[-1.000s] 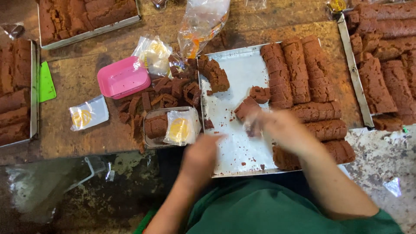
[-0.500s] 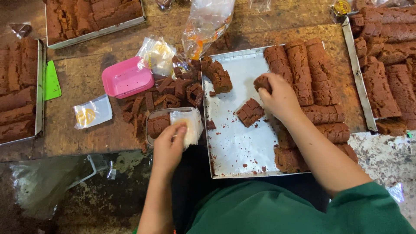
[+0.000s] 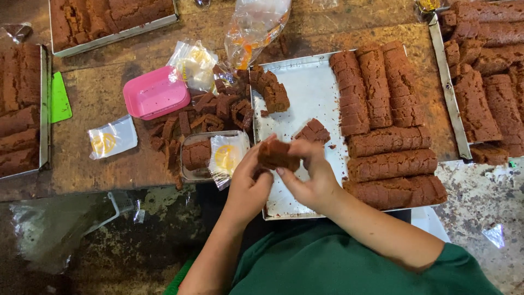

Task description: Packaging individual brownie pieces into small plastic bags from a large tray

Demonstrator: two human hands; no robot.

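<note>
Both hands meet over the near left part of a metal tray (image 3: pixel 305 93). My left hand (image 3: pixel 248 183) and my right hand (image 3: pixel 311 175) together hold a brown cake piece (image 3: pixel 277 154) between their fingers. Just left of them a clear plastic box (image 3: pixel 199 158) holds a round brown slice, with a small printed clear bag (image 3: pixel 228 155) lying across it. Another cut cake chunk (image 3: pixel 312 131) lies on the tray beyond the hands. Long brown cake logs (image 3: pixel 390 164) lie along the tray's right side.
A pink plastic tub (image 3: pixel 156 93) and scattered cake scraps (image 3: pixel 218 106) sit left of the tray, with clear bags (image 3: pixel 112 139) nearby. More trays of brown cake stand at the left (image 3: pixel 22 109), top (image 3: pixel 109 19) and right (image 3: pixel 486 71). A green scraper (image 3: pixel 59 98) lies left.
My right hand has come back from the cake pieces with a brown piece. My left hand has left the bag on the box and joined the right hand on the piece.
</note>
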